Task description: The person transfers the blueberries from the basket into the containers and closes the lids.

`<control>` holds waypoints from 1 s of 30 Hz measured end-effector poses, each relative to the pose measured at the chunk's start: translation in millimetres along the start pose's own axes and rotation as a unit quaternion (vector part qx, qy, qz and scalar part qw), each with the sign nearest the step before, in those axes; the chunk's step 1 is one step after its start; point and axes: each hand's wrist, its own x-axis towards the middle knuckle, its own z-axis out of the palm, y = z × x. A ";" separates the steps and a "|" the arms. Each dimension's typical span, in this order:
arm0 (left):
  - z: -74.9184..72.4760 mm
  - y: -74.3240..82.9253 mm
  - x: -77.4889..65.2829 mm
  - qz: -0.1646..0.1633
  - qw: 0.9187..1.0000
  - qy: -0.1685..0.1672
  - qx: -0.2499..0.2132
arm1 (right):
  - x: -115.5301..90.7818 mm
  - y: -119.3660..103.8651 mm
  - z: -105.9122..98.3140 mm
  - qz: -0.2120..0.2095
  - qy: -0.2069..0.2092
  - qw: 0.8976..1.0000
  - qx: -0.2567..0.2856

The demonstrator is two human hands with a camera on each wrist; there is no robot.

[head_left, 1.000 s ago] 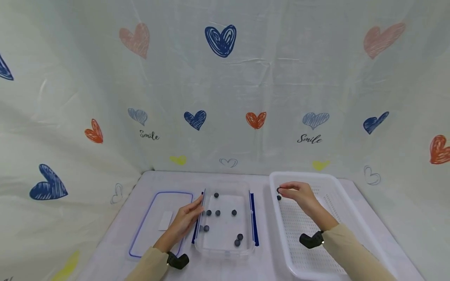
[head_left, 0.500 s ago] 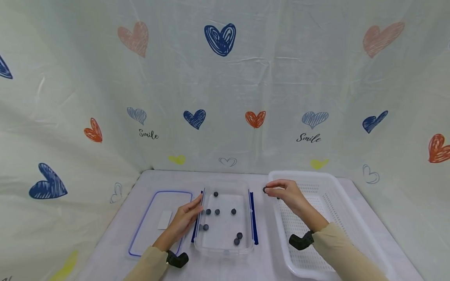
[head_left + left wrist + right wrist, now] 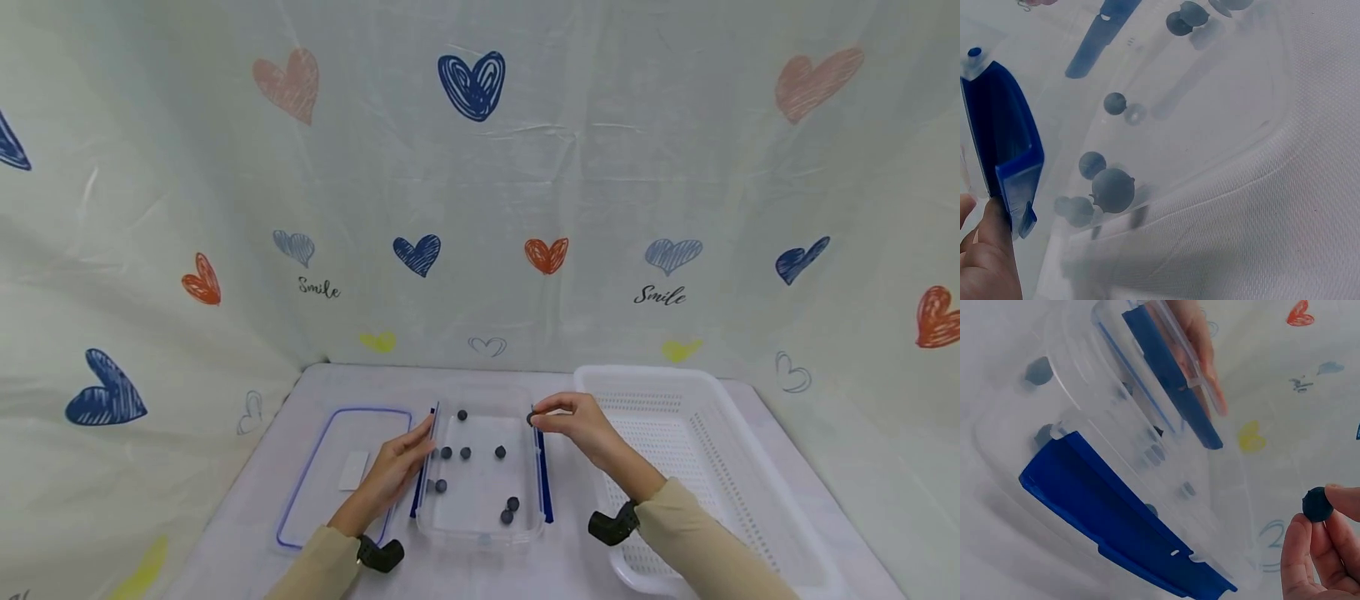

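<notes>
In the head view a clear plastic box point(image 3: 480, 532) with blue side latches stands mid-table, holding several small dark balls point(image 3: 500, 452). My left hand point(image 3: 397, 467) lies along its left wall with fingers extended, touching the side by the blue latch point(image 3: 1016, 144). Over the box's right rim, my right hand point(image 3: 581, 425) pinches one dark ball between thumb and fingers. That ball point(image 3: 1317, 504) shows plainly in the right wrist view, round with a tiny nub on its surface.
A clear lid point(image 3: 318, 492) with a blue seal lies left of the box, partly behind my left forearm. To the right stands a white perforated plastic basket point(image 3: 708, 387), with my right forearm across it. A heart-printed curtain point(image 3: 480, 183) closes off the back.
My right hand has carried the pinched ball leftward, from the basket's left edge to the box's right rim. My left hand has stayed at the box's left side.
</notes>
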 end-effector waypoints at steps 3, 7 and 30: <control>0.5 1.1 1.5 0.004 1.000 -0.002 0.002 | 0.3 0.0 6.3 -0.005 -0.016 1.000 0.003; 0.7 2.5 2.4 0.004 1.000 -0.001 0.006 | 0.3 -1.6 15.2 -0.019 -0.041 0.999 0.015; 1.9 1.5 1.0 -0.001 1.000 0.010 -0.006 | -2.7 -1.9 49.6 -0.006 -0.085 0.996 0.010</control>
